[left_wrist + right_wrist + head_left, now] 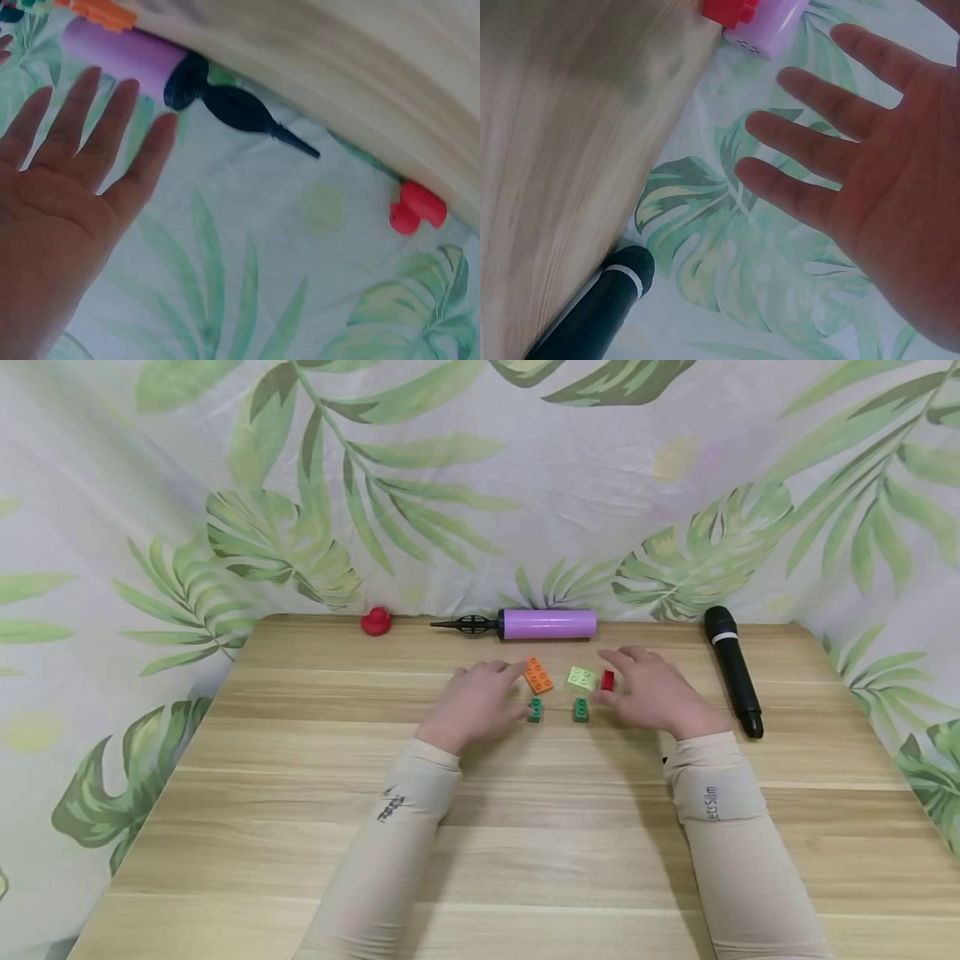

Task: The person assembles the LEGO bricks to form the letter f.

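your left hand (476,703) is wide, its fingers straight and spread, close by the orange brick (537,676) and the left green brick (536,710); i cannot tell if it touches them. your right hand (654,692) is wide also, beside the red brick (607,681). the lime brick (581,677) lies between the orange and the red ones, and the right green brick (581,710) lies nearer to you, all on the wooden surface (555,835). behind the bricks lies the purple pump (549,624).
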The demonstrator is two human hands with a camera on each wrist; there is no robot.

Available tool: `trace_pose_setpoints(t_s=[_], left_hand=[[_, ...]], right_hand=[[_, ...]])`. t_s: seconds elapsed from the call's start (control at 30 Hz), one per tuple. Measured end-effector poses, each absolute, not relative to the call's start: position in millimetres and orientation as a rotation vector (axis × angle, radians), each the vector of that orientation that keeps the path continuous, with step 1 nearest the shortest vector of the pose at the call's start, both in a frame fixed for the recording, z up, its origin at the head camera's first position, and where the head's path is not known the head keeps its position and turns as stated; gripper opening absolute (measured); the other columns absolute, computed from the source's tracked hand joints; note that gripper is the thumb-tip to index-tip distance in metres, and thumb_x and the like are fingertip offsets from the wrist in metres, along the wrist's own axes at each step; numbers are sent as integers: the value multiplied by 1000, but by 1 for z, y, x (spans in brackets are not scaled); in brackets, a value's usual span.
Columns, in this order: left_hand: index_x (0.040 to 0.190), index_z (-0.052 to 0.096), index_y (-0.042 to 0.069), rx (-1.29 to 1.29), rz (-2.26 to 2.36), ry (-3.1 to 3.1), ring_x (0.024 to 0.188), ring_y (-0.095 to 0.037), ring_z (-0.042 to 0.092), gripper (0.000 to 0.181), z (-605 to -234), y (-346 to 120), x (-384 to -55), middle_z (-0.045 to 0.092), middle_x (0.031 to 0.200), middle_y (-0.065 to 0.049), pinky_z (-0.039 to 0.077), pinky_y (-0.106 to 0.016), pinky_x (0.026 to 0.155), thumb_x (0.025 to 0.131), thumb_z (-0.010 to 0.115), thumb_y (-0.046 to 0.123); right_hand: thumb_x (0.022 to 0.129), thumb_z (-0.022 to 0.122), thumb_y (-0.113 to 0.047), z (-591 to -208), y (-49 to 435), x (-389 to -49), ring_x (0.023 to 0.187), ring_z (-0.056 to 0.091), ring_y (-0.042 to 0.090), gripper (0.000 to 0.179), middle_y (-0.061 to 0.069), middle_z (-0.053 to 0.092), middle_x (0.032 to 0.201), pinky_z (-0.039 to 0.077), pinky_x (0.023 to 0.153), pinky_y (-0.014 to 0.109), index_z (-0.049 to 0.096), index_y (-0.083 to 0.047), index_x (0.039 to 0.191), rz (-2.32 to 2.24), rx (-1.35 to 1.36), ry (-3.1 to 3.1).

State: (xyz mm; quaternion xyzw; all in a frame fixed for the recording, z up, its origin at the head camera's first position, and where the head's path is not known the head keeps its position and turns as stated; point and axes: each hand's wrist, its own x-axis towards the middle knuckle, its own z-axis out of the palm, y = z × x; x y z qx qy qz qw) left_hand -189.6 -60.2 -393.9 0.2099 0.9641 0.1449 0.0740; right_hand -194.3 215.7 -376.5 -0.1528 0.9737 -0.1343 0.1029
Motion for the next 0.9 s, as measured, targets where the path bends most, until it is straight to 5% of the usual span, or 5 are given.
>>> trace_pose_setpoints(t_s=[0.2,0.37,0.67,0.9], left_hand=[[155,54,20,713,404,2853,130,-31,64,65,-406,-51,-190,65,146,-9,50,-53,110,97,76,42],[151,59,20,746,373,2845,118,-26,68,57,-415,-47,-189,70,134,-7,56,-48,100,99,74,36],[140,69,20,743,345,2887,115,-25,69,42,-418,-46,-189,73,125,-4,58,-47,96,100,74,34],[133,73,18,728,351,2885,112,-25,68,38,-417,-43,-189,73,125,-3,58,-46,95,100,74,36]], right_hand=[[98,72,-36,-382,214,-197,126,61,45,65,29,59,142,49,107,63,54,-3,152,-467,-515,2837],[94,76,-28,-388,205,-198,103,69,32,59,17,74,111,55,97,54,60,1,143,-526,-613,2782],[94,79,-27,-395,191,-198,75,56,19,38,1,60,79,49,76,39,71,-2,121,-409,-657,2746],[95,78,-24,-400,192,-199,72,55,18,23,1,60,77,45,69,34,71,-6,108,-394,-669,2728]])
